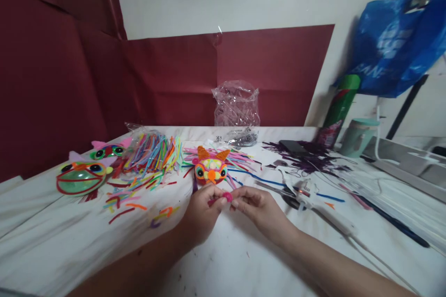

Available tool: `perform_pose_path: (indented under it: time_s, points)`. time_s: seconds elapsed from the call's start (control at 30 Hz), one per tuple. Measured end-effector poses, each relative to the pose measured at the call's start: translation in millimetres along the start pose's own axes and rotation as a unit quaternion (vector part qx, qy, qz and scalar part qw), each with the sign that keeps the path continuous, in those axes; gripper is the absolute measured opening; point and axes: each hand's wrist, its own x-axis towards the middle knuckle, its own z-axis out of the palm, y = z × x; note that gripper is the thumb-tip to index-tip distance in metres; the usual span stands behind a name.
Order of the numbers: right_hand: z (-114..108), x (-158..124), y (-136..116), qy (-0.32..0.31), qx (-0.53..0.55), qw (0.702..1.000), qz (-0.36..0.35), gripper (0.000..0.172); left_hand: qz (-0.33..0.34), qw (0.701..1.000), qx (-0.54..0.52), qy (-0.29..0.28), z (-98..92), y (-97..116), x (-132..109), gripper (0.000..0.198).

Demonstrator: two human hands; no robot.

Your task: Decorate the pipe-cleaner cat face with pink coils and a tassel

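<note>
A small coiled pink pipe cleaner (227,196) is pinched between the thumb and fingers of my left hand (205,208). From the other side, my right hand (259,209) has its fingers closed at the coil's edge. Just beyond my hands sits a small animal-like craft head (211,170), orange and yellow, with two pointed orange ears, dark round eyes and pink trim. Its lower edge is partly behind my left hand.
At left are a green craft head with a wide mouth (81,180) and a pink-eared one (109,150). Pipe cleaners (149,153) lie in a bag. Scissors (275,189), a white glue gun (327,218) with its cord and a phone (292,147) are at right.
</note>
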Motion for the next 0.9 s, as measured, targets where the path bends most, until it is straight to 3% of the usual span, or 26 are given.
perform_pose_path:
  time_s: [0.1, 0.23, 0.47, 0.7, 0.8, 0.9]
  points:
    - [5.1, -4.0, 5.7, 0.023, 0.004, 1.0, -0.006, 0.021, 0.0, 1.0, -0.027, -0.008, 5.1, -3.8, -2.6, 0.016]
    - [8.6, -7.3, 9.8, 0.045, -0.05, 0.997, -0.028, 0.022, 0.024, 0.999, 0.024, -0.023, 7.5, -9.5, -3.6, 0.015]
    - [2.6, -3.7, 6.2, 0.004, -0.201, 0.979, -0.032, 0.016, 0.08, 0.976, 0.194, -0.056, 6.8, -20.5, -2.4, 0.015]
    - [-2.3, -3.9, 12.8, -0.043, -0.318, 0.946, -0.046, 0.012, 0.106, 0.957, 0.244, -0.116, 8.5, -29.5, -3.9, 0.012]
    - [-3.0, -3.0, 13.4, -0.059, -0.272, 0.96, -0.036, 0.012, 0.135, 0.961, 0.216, -0.109, 5.8, -23.1, -4.1, 0.012]
    - [-0.3, -3.1, 10.4, -0.037, -0.139, 0.99, -0.015, 0.015, 0.11, 0.983, 0.138, -0.042, 2.5, -12.4, -3.5, 0.013]
